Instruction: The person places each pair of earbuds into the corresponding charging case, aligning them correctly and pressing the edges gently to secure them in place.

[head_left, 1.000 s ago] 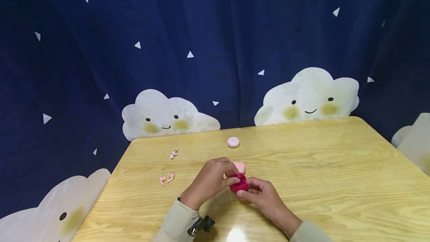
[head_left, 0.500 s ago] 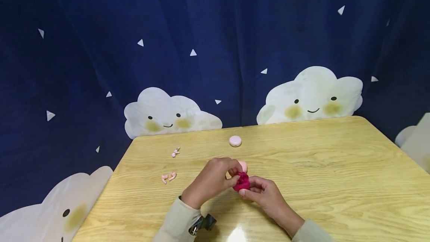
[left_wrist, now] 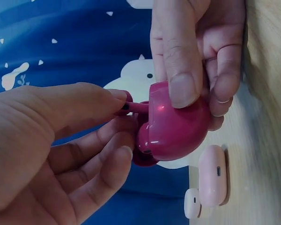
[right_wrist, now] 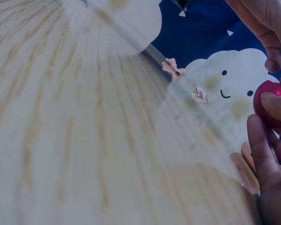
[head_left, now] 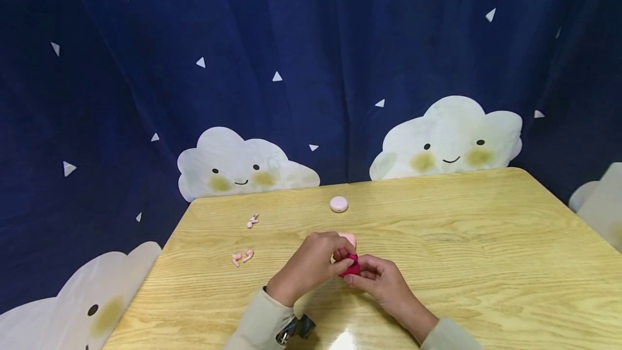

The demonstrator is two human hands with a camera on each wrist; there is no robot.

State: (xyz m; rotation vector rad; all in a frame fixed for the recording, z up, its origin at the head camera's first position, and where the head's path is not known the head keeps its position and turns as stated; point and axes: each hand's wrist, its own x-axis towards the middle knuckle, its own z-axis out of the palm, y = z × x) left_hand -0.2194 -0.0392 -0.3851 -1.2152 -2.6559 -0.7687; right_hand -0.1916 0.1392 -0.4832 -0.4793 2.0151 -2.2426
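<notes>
My right hand (head_left: pixel 386 283) holds a glossy magenta earbud case (left_wrist: pixel 178 129), thumb pressed on its rounded side and fingers behind it. From the left, my left hand (head_left: pixel 311 263) pinches a magenta earbud (left_wrist: pixel 138 107) between thumb and finger at the case's mouth, its stem pointing into the case. Lower in the same mouth, another magenta earbud (left_wrist: pixel 144 138) shows in the left wrist view. The head view has the left fingers covering much of the case. Just behind the hands lies a pink case (left_wrist: pixel 213 176), partly hidden in the head view.
A pale pink round case (head_left: pixel 338 204) lies farther back on the wooden table (head_left: pixel 461 231). To the left are a pair of pink earbuds (head_left: pixel 248 255) and, behind them, a paler pair (head_left: pixel 252 221). A dark blue curtain (head_left: pixel 291 26) with clouds hangs behind the table.
My left fingers have shifted slightly right and down, covering more of the magenta case's mouth. The right hand keeps its grip on the case, almost still.
</notes>
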